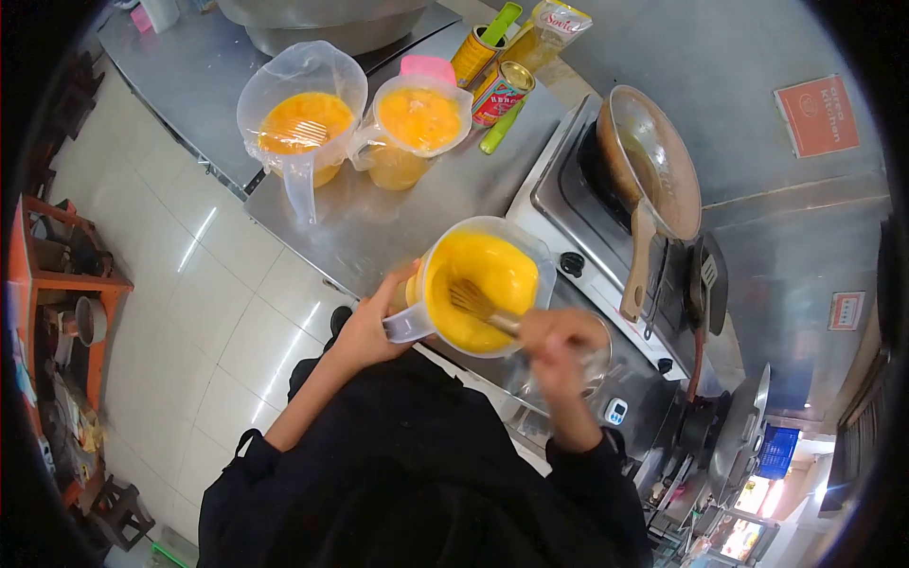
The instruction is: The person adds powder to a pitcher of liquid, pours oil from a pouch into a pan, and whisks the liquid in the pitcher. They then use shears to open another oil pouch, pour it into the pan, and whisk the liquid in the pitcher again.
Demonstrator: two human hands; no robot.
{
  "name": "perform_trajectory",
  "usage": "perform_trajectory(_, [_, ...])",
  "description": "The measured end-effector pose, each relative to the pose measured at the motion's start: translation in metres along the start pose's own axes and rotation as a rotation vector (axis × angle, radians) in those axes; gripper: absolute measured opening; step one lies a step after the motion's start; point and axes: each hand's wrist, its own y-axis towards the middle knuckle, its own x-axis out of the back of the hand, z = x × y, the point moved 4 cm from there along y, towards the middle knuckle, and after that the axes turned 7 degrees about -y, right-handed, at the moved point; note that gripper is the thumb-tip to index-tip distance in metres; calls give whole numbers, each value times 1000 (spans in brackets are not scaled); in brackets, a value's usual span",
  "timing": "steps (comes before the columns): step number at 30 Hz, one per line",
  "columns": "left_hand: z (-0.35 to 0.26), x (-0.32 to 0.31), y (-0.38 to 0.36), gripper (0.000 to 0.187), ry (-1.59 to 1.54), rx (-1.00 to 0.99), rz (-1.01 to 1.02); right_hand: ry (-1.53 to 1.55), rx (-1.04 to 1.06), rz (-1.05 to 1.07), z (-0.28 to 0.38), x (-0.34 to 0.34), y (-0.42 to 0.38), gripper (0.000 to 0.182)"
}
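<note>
Close to my body, a clear plastic measuring jug (546,270) is tilted so that its opening faces me. Smooth yellow liquid (478,257), which looks like beaten egg, coats its inside. My left hand (371,327) is wrapped around the jug's side by the handle, its fingers partly hidden behind. Gripped in my right hand (559,343), which is blurred by motion, is a whisk (478,301) whose wires dip into the liquid. Farther back stand two film-covered jugs, a left jug (301,80) and a right jug (398,166), both holding orange-yellow liquid.
At right is a gas stove (559,204) with a lidded frying pan (653,151), its handle pointing toward me. Cans, including a red can (499,93), stand near the wall with a seasoning bag (549,33). A white timer (615,411) lies right of my right hand.
</note>
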Motion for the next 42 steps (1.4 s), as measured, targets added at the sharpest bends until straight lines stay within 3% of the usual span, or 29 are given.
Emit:
perform_trajectory(2, [0,-1,0,83,-6,-42,-2,202,-137,-207,13,20,17,19])
perform_trajectory(4, [-2,-3,3,83,-12,-96,-6,265,-120,-341,39,32,32,20])
perform_trajectory(6, [-5,-3,3,82,-8,-206,-46,298,-34,-314,63,41,40,22])
perform_trajectory(9, [-5,-3,1,82,-61,-87,-14,181,41,-299,80,48,46,23])
perform_trajectory(19, [-7,-5,1,82,-21,-165,-40,114,-117,-241,95,-1,36,24])
perform_trajectory(24, [-7,-4,0,80,-48,-131,-11,271,66,-253,59,-5,54,23])
perform_trajectory(28, [-8,-5,1,80,-68,-140,-12,163,123,-353,47,21,57,24])
perform_trajectory(33, [-12,-4,1,78,-34,-140,-31,60,-103,-377,63,17,40,25])
perform_trajectory(37, [-9,-3,2,78,-41,-170,-32,160,-16,-274,58,-8,35,20])
perform_trajectory(40, [-9,-3,2,79,-71,-128,-30,175,70,-248,59,-8,28,17])
perform_trajectory(42, [-5,-4,2,80,-95,29,47,268,104,-233,68,-5,19,20])
